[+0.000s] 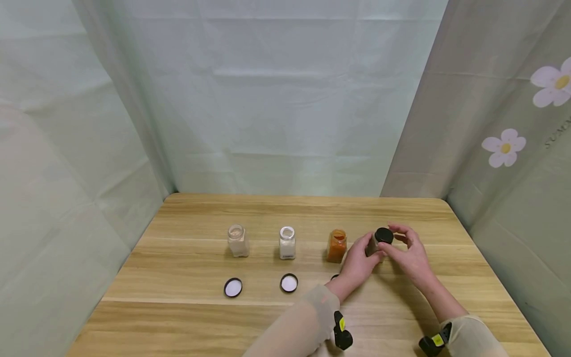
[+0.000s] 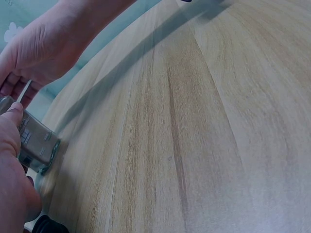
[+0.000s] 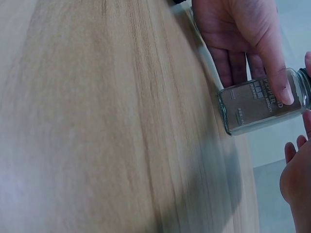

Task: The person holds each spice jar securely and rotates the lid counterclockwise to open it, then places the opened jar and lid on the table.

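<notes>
My left hand (image 1: 358, 260) grips a square glass jar of grey-brown powder (image 3: 248, 108), its thumb along the printed label, where the word PEPPER shows. A black screw lid (image 1: 384, 235) sits on the jar's mouth. Thumb and fingers of my right hand (image 1: 411, 258) pinch that lid from either side. In the right wrist view the jar's base is close to the wooden table (image 3: 97, 121). Left of my hands stands an uncapped jar of orange-red powder (image 1: 336, 246).
Two more uncapped jars stand in the row, a white one (image 1: 287, 244) and a beige one (image 1: 238, 243). Black lids with white liners (image 1: 289, 283) (image 1: 233, 287) lie before them. Another dark lid (image 1: 335, 277) is mostly hidden by my left wrist. Cloth curtains (image 1: 285, 99) surround the table.
</notes>
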`<action>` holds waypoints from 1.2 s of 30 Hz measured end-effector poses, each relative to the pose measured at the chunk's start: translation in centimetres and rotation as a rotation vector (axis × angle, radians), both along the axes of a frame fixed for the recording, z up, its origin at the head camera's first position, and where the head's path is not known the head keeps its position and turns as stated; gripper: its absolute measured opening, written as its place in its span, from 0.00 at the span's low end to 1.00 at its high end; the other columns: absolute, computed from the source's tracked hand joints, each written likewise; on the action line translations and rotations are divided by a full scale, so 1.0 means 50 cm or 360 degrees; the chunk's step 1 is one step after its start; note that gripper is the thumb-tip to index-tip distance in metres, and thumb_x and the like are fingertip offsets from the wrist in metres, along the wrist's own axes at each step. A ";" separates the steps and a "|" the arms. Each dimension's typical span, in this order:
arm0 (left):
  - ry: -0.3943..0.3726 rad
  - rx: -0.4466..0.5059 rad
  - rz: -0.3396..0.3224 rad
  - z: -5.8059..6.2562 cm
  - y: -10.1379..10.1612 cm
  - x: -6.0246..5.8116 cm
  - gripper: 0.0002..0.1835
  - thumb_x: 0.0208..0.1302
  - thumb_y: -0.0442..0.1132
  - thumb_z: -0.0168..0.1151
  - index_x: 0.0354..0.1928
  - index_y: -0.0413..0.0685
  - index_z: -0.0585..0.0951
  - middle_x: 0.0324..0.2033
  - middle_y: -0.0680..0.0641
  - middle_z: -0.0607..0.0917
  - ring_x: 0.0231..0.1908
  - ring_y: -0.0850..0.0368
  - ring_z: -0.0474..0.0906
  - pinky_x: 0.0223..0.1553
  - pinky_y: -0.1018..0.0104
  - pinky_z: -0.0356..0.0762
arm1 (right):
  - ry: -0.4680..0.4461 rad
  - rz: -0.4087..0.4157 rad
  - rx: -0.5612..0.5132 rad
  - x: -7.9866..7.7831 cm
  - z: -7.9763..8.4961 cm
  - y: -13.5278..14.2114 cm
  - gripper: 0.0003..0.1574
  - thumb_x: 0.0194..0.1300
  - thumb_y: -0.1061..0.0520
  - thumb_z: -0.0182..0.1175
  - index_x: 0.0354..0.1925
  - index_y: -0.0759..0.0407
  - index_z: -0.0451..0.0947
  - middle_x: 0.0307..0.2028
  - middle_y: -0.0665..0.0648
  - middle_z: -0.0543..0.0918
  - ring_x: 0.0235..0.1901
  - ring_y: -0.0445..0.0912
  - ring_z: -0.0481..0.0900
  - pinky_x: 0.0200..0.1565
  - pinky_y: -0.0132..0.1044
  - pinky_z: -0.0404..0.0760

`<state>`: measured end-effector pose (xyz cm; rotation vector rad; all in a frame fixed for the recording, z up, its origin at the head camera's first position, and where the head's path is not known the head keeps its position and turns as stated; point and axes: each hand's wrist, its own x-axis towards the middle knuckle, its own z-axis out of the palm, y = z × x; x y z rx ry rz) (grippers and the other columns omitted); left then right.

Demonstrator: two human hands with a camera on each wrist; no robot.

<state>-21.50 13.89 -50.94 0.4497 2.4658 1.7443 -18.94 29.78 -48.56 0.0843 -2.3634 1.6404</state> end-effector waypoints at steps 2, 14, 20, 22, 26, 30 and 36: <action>0.0002 0.0001 0.0003 -0.001 0.000 0.000 0.30 0.67 0.47 0.71 0.70 0.53 0.76 0.65 0.54 0.78 0.66 0.60 0.71 0.67 0.61 0.67 | -0.0019 -0.0009 -0.0001 -0.001 -0.001 0.001 0.37 0.65 0.58 0.72 0.66 0.66 0.68 0.63 0.60 0.71 0.60 0.52 0.66 0.52 0.28 0.70; 0.0050 -0.0004 -0.0007 0.000 -0.001 -0.001 0.29 0.67 0.48 0.70 0.69 0.53 0.77 0.64 0.52 0.79 0.65 0.58 0.72 0.66 0.60 0.68 | -0.0073 -0.0018 -0.0020 -0.002 -0.003 0.000 0.34 0.66 0.55 0.72 0.63 0.65 0.70 0.63 0.57 0.69 0.61 0.50 0.65 0.50 0.26 0.73; -0.0006 0.0004 -0.0005 0.001 -0.002 -0.001 0.30 0.67 0.50 0.70 0.70 0.54 0.76 0.65 0.55 0.78 0.66 0.60 0.71 0.67 0.61 0.67 | -0.0083 -0.0011 -0.0015 0.001 0.001 -0.002 0.35 0.66 0.54 0.72 0.64 0.64 0.70 0.65 0.57 0.66 0.61 0.48 0.65 0.50 0.25 0.74; -0.0012 0.0008 -0.0004 0.000 -0.002 -0.001 0.30 0.68 0.51 0.70 0.70 0.55 0.76 0.65 0.55 0.78 0.66 0.60 0.71 0.67 0.61 0.67 | -0.0089 -0.0005 -0.0002 0.004 0.002 -0.002 0.35 0.67 0.54 0.71 0.65 0.64 0.70 0.66 0.57 0.64 0.61 0.48 0.65 0.50 0.25 0.73; -0.0008 0.0021 -0.0015 -0.003 -0.003 -0.002 0.29 0.68 0.52 0.70 0.68 0.57 0.77 0.64 0.57 0.78 0.65 0.62 0.71 0.67 0.61 0.68 | -0.0093 0.0005 0.0020 0.006 0.005 -0.003 0.35 0.68 0.53 0.70 0.66 0.63 0.70 0.67 0.57 0.63 0.61 0.47 0.66 0.52 0.27 0.72; 0.0001 0.0033 -0.0024 -0.004 -0.003 -0.003 0.27 0.68 0.52 0.70 0.67 0.58 0.78 0.63 0.58 0.78 0.65 0.62 0.71 0.67 0.60 0.68 | -0.0072 0.0028 0.0032 0.005 0.004 -0.003 0.33 0.70 0.53 0.68 0.67 0.63 0.70 0.67 0.57 0.64 0.62 0.48 0.66 0.58 0.40 0.66; 0.0020 0.0043 -0.0040 -0.004 -0.004 -0.003 0.26 0.68 0.52 0.70 0.65 0.59 0.79 0.62 0.58 0.79 0.64 0.62 0.72 0.66 0.60 0.68 | -0.0022 0.0057 0.0035 0.003 -0.004 0.001 0.31 0.72 0.55 0.66 0.67 0.64 0.70 0.66 0.58 0.65 0.61 0.48 0.67 0.60 0.47 0.62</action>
